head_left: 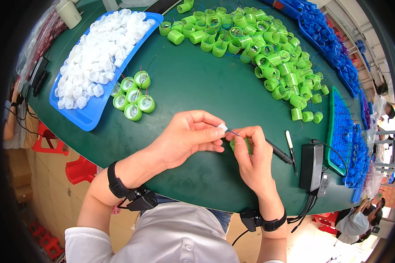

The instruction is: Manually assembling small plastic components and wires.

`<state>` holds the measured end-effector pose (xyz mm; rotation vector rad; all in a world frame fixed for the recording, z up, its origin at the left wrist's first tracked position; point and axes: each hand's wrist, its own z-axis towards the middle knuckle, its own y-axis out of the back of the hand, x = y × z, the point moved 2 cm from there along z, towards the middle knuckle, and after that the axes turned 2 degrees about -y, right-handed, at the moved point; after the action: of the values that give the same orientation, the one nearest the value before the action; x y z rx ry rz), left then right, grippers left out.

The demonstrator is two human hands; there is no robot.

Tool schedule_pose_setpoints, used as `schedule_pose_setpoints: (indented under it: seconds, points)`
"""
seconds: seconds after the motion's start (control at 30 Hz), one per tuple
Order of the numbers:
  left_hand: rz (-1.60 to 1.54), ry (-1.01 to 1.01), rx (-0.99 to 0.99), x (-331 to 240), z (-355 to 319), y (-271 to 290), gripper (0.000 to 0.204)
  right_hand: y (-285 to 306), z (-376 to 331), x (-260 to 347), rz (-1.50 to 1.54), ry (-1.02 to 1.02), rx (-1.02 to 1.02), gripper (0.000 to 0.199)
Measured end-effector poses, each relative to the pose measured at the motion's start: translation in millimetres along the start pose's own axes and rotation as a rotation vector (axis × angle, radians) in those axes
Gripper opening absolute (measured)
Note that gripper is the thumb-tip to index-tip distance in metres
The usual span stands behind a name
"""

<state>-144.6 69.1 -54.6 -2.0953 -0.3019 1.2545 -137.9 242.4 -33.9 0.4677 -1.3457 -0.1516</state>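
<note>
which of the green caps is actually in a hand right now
The green cap tucked in the right hand, partly hidden by its fingers. All the others lie loose on the green table.

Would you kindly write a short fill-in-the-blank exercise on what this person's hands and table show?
1. The left hand pinches a small ____ piece.
2. The right hand holds a cap coloured ____.
3. The white caps lie in a ____ tray.
4. The table top is dark ____.

Missing words: white; green; blue; green
</note>
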Motion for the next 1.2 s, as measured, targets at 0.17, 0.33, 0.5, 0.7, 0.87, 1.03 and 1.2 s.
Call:
schedule_pose_setpoints:
  seconds: [0.17, 0.33, 0.5, 0.7, 0.87, 1.03, 1.2]
  points:
    - [-0.068, 0.032, 0.022, -2.3, 0.1, -1.6, 0.023, 0.3, 3.3, 6.5, -0.136, -0.075, -0.034, 0.009]
    - [-0.152, 0.029, 0.003, -2.3, 2.6, -1.0, 0.025, -4.1, 9.3, 13.8, -0.216, 0.193, -0.122, 0.011]
    - [-0.174, 0.012, 0.029, -1.1, 1.7, 1.5, 0.023, -6.7, 7.0, 14.7, -0.330, 0.245, -0.133, 0.012]
    - [-0.145, 0.034, 0.038, 4.9, 1.2, -4.1, 0.022, -7.1, 7.3, 16.1, -0.403, 0.325, -0.181, 0.013]
    - [-0.198, 0.080, 0.048, 6.8, 2.7, -4.0, 0.023, -5.9, 5.7, 16.5, -0.406, 0.318, -0.210, 0.014]
    - [-0.215, 0.087, 0.067, 5.4, 2.6, -4.9, 0.019, -2.7, 4.4, 14.6, -0.389, 0.438, -0.220, 0.016]
    - [-0.207, 0.116, 0.075, 4.7, 2.1, -5.0, 0.020, -3.1, 2.6, 10.5, -0.363, 0.414, -0.248, 0.016]
